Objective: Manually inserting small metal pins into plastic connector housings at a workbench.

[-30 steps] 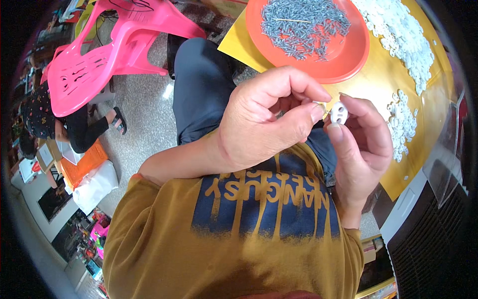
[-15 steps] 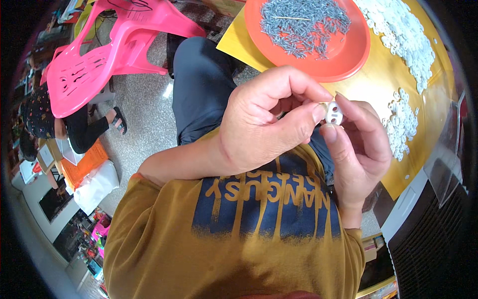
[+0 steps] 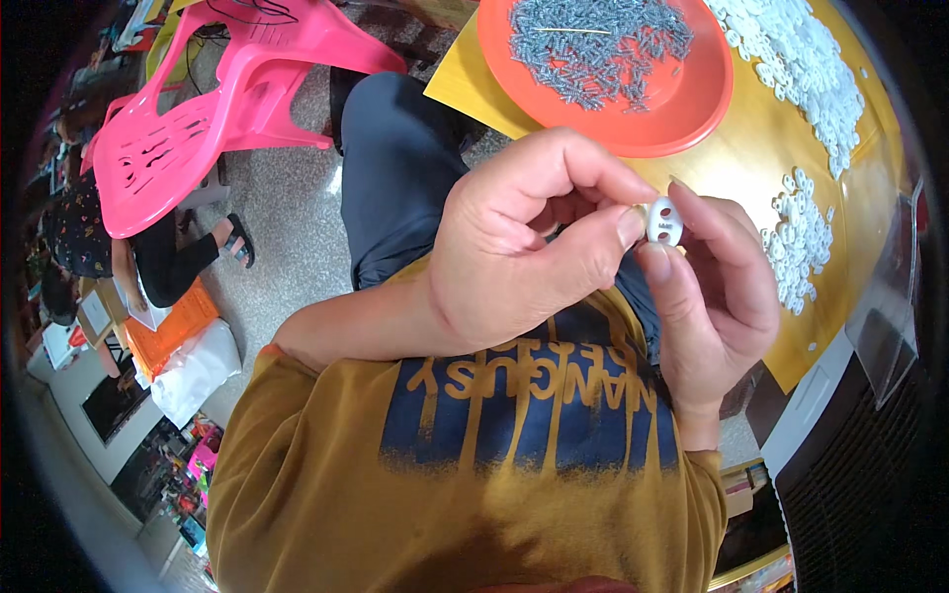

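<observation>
Between the thumb and fingers of my right hand (image 3: pixel 707 282) is a small white oval plastic piece with two holes (image 3: pixel 664 221), its holed face turned toward me. My left hand (image 3: pixel 544 237) meets it from the left, thumb and index finger pinched together at the edge of the piece. Something small and pale shows at those left fingertips, but its kind is hidden. Both hands are raised above my lap, at the near edge of the yellow table (image 3: pixel 736 183). Past them lies an orange-red plastic dish (image 3: pixel 704 94) holding a heap of small grey metal pieces (image 3: pixel 583 54) and a thin pale stick (image 3: pixel 573 31).
A large heap of white plastic pieces (image 3: pixel 791 59) covers the table's far right, with a smaller pile (image 3: pixel 799 237) nearer me. To the left stands a pink plastic chair (image 3: pixel 163 148). Beyond it a person (image 3: pixel 148 242) sits by an orange bag (image 3: pixel 173 331) and a white bag (image 3: pixel 203 371).
The white oval piece has turned slightly between my fingers. Both hands stay nearly in place, and the view has shifted a little.
</observation>
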`<state>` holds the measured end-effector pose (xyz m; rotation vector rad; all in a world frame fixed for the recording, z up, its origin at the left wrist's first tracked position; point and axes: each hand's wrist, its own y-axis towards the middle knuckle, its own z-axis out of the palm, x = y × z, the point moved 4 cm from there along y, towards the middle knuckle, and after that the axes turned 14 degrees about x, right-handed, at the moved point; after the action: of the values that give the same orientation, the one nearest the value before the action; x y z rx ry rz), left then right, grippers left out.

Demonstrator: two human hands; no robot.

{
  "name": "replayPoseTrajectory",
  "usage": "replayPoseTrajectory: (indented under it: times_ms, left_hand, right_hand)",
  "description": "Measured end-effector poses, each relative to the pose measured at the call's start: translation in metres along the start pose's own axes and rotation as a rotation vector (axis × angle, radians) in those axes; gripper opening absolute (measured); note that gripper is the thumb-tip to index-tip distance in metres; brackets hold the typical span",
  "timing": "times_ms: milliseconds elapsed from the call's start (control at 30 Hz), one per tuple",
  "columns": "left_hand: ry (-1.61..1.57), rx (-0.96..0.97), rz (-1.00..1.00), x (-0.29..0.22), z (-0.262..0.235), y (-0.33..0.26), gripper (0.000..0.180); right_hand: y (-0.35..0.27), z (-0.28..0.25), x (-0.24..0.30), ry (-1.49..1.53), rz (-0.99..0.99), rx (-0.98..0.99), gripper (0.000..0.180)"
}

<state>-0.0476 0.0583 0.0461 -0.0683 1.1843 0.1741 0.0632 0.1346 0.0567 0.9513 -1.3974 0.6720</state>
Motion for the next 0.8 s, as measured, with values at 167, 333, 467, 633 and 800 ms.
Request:
replayPoseTrajectory:
  times_ms: [167, 333, 467, 633, 800]
  left_hand:
    - [-0.009, 0.008, -0.02, 0.0008, 0.0007, 0.0004, 0.012]
    - [-0.027, 0.023, -0.045, 0.0019, 0.0014, -0.0003, 0.013]
    - [-0.04, 0.068, -0.056, 0.0036, 0.0014, 0.0005, 0.017]
    - [0.005, 0.141, -0.042, 0.0016, -0.0008, 0.0015, 0.021]
    - [-0.012, 0.177, -0.017, 0.0045, -0.0021, 0.0029, 0.03]
  right_hand:
    - [-0.0007, 0.0, -0.0063, 0.024, -0.051, -0.006, 0.036]
    - [-0.0025, 0.0001, -0.0083, 0.099, 0.001, -0.015, 0.031]
    - [-0.0019, -0.0013, -0.0068, 0.085, 0.024, -0.02, 0.031]
    - [0.0001, -0.0034, -0.0086, 0.118, 0.003, -0.023, 0.031]
    - [-0.0006, -0.0032, -0.0052, 0.009, 0.06, -0.028, 0.029]
